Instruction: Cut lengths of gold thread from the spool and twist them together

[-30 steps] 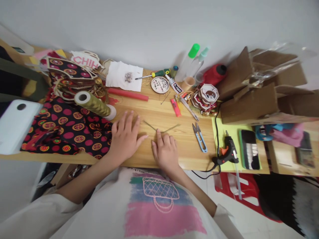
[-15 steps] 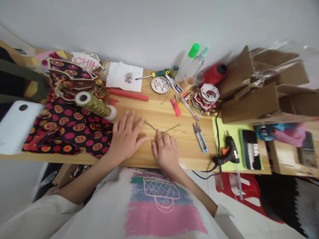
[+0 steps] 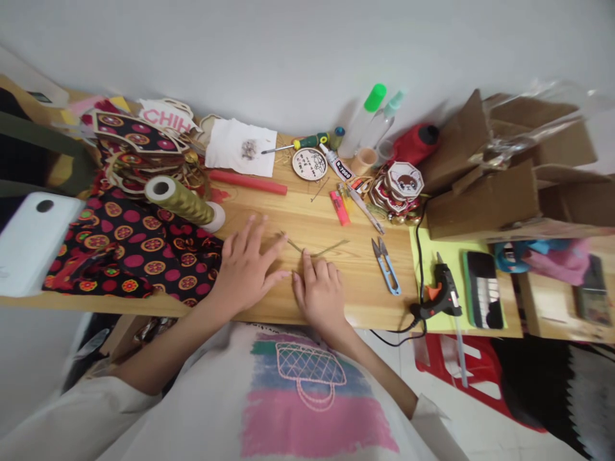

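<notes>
A thin olive-green cord [image 3: 331,248] lies bent in a shallow V on the wooden table [image 3: 358,282]. My right hand [image 3: 321,291] presses the bend of the cord down with its index fingertip, the other fingers curled under. To the left, my left hand [image 3: 250,266] is spread with its palm down, its index fingertip near the cord's left end. Whether that fingertip touches the cord is hard to tell. A spool of olive thread [image 3: 185,208] leans beside my left hand on dark patterned cloth [image 3: 129,250]. Blue snips [image 3: 385,266] lie right of my right hand.
A red stick [image 3: 247,182], a screwdriver [image 3: 298,142], a round tag [image 3: 309,164] and a glue tube [image 3: 336,161] lie toward the wall. At the right are a black glue gun [image 3: 442,291], a phone [image 3: 483,288] and cardboard boxes [image 3: 485,205]. A white device [image 3: 38,243] lies far left.
My left hand has shifted slightly right, its index finger and thumb now reaching closer to the cord and my right hand. My right hand has stayed in place.
</notes>
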Demonstrator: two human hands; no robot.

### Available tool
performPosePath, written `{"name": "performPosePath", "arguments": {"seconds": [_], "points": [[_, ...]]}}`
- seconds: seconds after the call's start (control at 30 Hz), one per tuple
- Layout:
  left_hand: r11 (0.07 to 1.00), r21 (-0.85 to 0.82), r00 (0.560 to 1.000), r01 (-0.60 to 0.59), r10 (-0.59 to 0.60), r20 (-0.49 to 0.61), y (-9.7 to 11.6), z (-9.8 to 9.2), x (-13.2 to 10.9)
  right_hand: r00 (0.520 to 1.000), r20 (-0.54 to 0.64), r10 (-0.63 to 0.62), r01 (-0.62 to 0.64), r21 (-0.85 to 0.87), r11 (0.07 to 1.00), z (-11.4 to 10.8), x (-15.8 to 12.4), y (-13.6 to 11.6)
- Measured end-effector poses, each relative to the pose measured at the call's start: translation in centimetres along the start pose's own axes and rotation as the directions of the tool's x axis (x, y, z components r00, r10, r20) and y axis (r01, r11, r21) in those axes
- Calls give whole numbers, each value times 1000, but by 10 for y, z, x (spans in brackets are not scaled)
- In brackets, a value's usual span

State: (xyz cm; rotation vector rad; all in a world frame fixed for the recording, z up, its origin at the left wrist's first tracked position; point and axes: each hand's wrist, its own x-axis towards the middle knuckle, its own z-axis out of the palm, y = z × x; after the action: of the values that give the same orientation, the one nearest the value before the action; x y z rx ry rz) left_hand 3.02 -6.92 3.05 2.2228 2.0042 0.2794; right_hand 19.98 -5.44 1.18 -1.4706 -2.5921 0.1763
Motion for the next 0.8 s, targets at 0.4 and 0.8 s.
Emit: {"name": "performPosePath", "arguments": {"seconds": [0.4,0.8], "points": [[999,37,1000,-19,18,9,0,4,3,1000,-31,-7,7,-13,1000,1,0,0],[995,77,998,58,-58,-5,-4,-1,4,1000,-6,6,-6,3,1000,2,0,1]]}}
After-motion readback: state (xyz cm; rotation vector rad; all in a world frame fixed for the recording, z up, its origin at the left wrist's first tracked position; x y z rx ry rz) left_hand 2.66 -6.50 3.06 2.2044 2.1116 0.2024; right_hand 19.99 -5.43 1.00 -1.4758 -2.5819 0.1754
